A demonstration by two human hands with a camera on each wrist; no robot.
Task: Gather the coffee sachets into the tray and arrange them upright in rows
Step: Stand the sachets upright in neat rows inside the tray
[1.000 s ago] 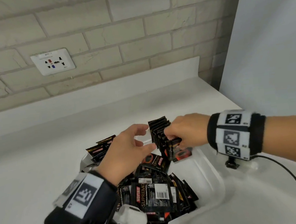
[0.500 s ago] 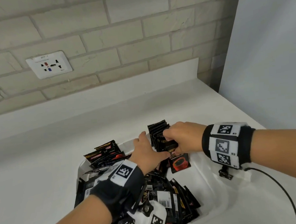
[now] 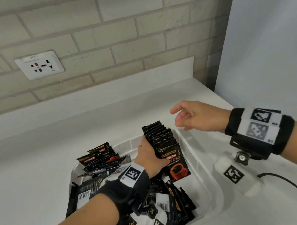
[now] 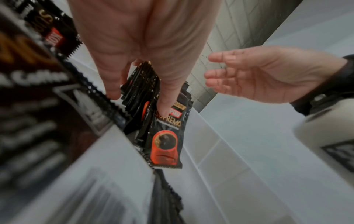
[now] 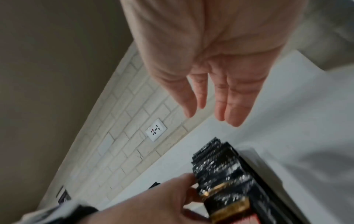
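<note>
The sachets (image 3: 175, 161) are seen as glossy black foil. The tray (image 3: 202, 176) is smooth white plastic, the wall (image 3: 117, 33) rough matt brick.

Wall ahead of me: pale brick wall (image 3: 116, 24), off-white blocks with lighter mortar lines, running the full width of my view.
Socket: a white socket plate (image 3: 39, 65) set into the brick on my left, with red and blue marks on its face.
Counter: white counter (image 3: 30, 161), smooth, with a low white upstand (image 3: 87, 93) where it meets the brick.
Right side: a plain pale grey-blue panel (image 3: 268, 35) standing at the counter's right end.
Light: even and soft, with only faint shadows on the counter.
</note>
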